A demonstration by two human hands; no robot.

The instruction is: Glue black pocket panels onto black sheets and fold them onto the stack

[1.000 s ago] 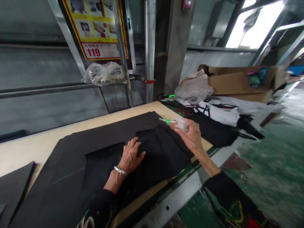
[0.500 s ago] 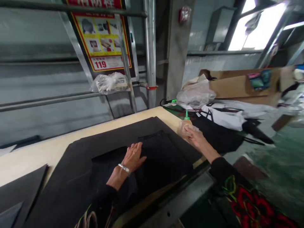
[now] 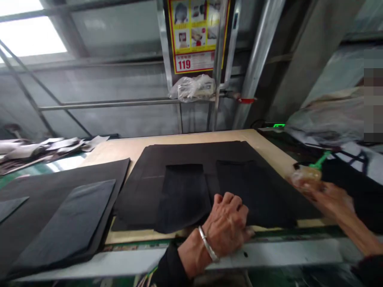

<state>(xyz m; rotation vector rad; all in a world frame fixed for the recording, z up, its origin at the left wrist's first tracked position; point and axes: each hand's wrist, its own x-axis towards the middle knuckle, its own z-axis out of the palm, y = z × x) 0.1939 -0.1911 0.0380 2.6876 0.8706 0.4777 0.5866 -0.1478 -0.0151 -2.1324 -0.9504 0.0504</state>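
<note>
A black fabric panel [image 3: 185, 153] lies flat on the pale wooden tabletop [image 3: 269, 153], with two darker pocket-shaped pieces on it [image 3: 182, 199] [image 3: 251, 187]. My left hand [image 3: 227, 223], wearing a silver bangle, rests with curled fingers on the panel's front edge. My right hand [image 3: 332, 199] is at the panel's right corner. It grips a squeeze bottle [image 3: 308, 175] with a green nozzle, wrapped in clear plastic and partly hidden by my fingers.
Another black panel with a grey piece on it [image 3: 60, 215] lies left of my work. Black and white bags [image 3: 353, 167] and plastic sheeting [image 3: 326, 119] sit at the right. A metal-faced table edge [image 3: 269, 255] runs along the front. Grey offcuts [image 3: 38, 147] lie far left.
The view has swung left, bringing the left panel into sight. My left hand has slid toward the table's front edge. The bottle now tilts with its nozzle to the upper right.
</note>
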